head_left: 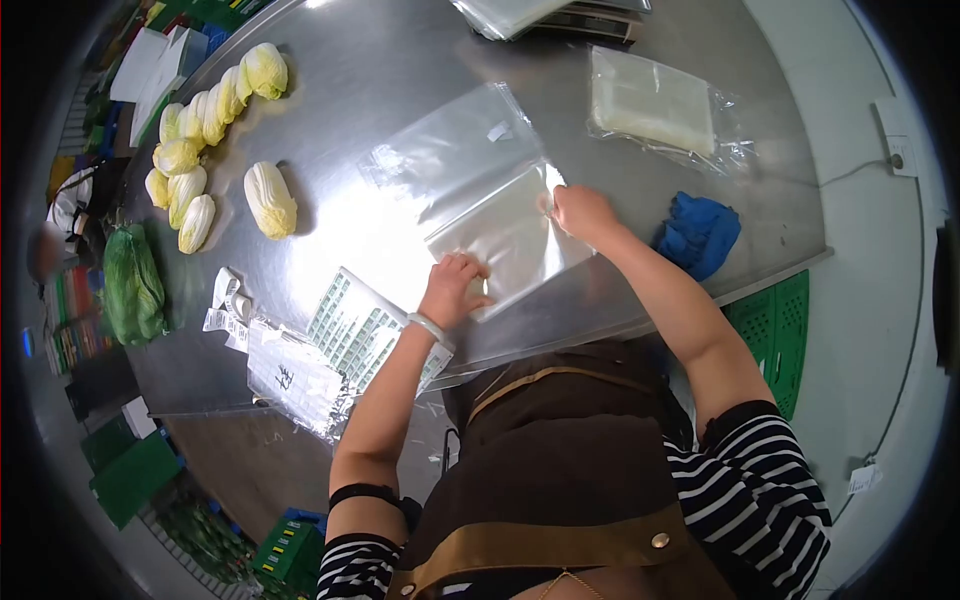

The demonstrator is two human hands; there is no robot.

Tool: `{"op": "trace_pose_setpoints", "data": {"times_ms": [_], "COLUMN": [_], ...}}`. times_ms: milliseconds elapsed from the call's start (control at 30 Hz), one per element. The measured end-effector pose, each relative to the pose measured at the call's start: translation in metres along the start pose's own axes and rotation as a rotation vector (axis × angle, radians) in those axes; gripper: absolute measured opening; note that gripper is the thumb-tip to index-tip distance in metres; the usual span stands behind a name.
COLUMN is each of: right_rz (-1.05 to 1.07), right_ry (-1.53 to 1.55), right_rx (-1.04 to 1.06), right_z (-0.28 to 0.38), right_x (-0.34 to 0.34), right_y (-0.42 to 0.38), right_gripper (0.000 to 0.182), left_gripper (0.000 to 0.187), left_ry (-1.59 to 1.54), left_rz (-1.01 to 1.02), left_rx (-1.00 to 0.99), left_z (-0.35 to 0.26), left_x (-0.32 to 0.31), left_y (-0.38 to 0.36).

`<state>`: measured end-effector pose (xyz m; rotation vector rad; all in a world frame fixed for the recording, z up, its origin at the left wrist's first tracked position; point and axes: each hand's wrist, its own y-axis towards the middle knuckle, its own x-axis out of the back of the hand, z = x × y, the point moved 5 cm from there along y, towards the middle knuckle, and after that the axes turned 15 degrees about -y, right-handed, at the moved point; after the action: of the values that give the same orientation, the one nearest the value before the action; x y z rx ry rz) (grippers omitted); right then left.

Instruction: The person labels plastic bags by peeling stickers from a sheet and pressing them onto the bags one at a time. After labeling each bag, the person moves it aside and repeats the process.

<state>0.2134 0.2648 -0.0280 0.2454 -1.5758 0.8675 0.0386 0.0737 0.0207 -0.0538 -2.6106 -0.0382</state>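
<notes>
A clear plastic bag lies flat on the steel table in front of me. My right hand pinches its right edge, fingers closed on the film. On the bag's near left side rests my left hand, thumb and fingers curved but apart. Just beyond, another clear bag with a small white label is spread out, touching or overlapping the first. Left of my left hand lies a sheet of printed labels, partly behind my forearm.
Several napa cabbages line the table's far left, with a single napa cabbage nearer. A green net bag sits at the left edge. A packet of plastic bags and a blue cloth lie right. A scale stands at the back.
</notes>
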Motion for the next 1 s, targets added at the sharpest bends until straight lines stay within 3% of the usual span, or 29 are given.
{"op": "trace_pose_setpoints", "data": {"times_ms": [67, 167, 200, 267, 300, 333, 367, 400, 467, 500, 533, 567, 600, 700, 767, 800, 867, 900, 933, 967, 1000], "right_rz": [-0.054, -0.043, 0.030, 0.184, 0.209, 0.234, 0.258, 0.157, -0.046, -0.033, -0.041, -0.047, -0.052, -0.069, -0.109, -0.132, 0.090, 0.205, 0.160, 0.110, 0.060], "right_ry": [-0.115, 0.166, 0.444, 0.998, 1.037, 1.078, 1.120, 0.966, 0.654, 0.481, 0.310, 0.138, -0.036, -0.076, 0.127, 0.227, 0.669, 0.891, 0.821, 0.755, 0.686], "right_rx": [-0.067, -0.047, -0.034, -0.016, 0.018, 0.052, 0.087, 0.155, 0.291, 0.271, 0.231, 0.189, 0.148, 0.026, 0.097, 0.136, 0.087, 0.055, 0.134, 0.203, 0.277], "right_z": [-0.002, -0.021, -0.020, -0.018, -0.017, -0.015, -0.012, -0.010, 0.003, 0.011, 0.018, 0.023, 0.025, 0.006, -0.009, -0.012, -0.014, -0.013, -0.010, -0.009, -0.005], "right_x": [0.023, 0.040, 0.046, 0.054, 0.052, 0.051, 0.049, 0.041, 0.020, 0.019, 0.019, 0.019, 0.019, 0.025, 0.035, 0.045, 0.067, 0.070, 0.067, 0.057, 0.050], "right_y": [-0.005, -0.008, -0.011, -0.023, -0.025, -0.026, -0.027, -0.023, -0.012, -0.010, -0.008, -0.006, -0.005, 0.006, 0.004, 0.004, -0.005, -0.010, -0.009, -0.010, -0.009], "right_gripper": [0.030, 0.029, 0.027, 0.024, 0.022, 0.020, 0.018, 0.018, 0.018, 0.021, 0.023, 0.025, 0.027, 0.029, 0.029, 0.028, 0.026, 0.025, 0.026, 0.026, 0.027], "left_gripper": [0.025, 0.016, 0.015, 0.011, 0.013, 0.017, 0.013, 0.012, 0.013, 0.011, 0.018, 0.030, 0.032, 0.023, 0.017, 0.016, 0.016, 0.022, 0.022, 0.025, 0.027], "left_ry": [0.100, -0.169, -0.264, -0.548, -0.692, -0.808, -0.855, -0.871, -0.545, -0.452, -0.347, -0.010, 0.207, 0.078, -0.166, -0.322, -0.635, -0.708, -0.827, -1.103, -0.870], "left_rz": [-0.011, -0.066, -0.091, -0.346, -0.470, -0.732, -0.973, -1.150, -0.921, -0.650, -0.294, -0.039, 0.067, 0.034, 0.012, -0.068, -0.219, -0.365, -0.597, -1.127, -1.209], "left_rx": [0.020, 0.250, 0.355, 0.490, 0.558, 0.639, 0.614, 0.545, 0.386, 0.243, 0.262, -0.046, 0.010, 0.150, 0.252, 0.369, 0.606, 0.596, 0.696, 0.583, 0.513], "left_z": [0.012, 0.037, 0.043, 0.065, 0.076, 0.065, 0.086, 0.070, 0.062, 0.048, 0.036, 0.013, -0.002, 0.029, 0.040, 0.051, 0.072, 0.068, 0.065, 0.064, 0.071], "left_x": [-0.013, -0.006, -0.005, 0.013, 0.021, 0.043, 0.060, 0.073, 0.065, 0.043, 0.020, 0.007, -0.001, -0.006, -0.002, 0.001, 0.001, 0.017, 0.035, 0.056, 0.064], "left_y": [-0.003, -0.003, -0.004, -0.008, -0.009, -0.008, -0.014, -0.014, -0.011, -0.005, 0.000, 0.003, 0.001, 0.000, 0.004, 0.002, -0.007, -0.005, -0.007, -0.012, -0.023]}}
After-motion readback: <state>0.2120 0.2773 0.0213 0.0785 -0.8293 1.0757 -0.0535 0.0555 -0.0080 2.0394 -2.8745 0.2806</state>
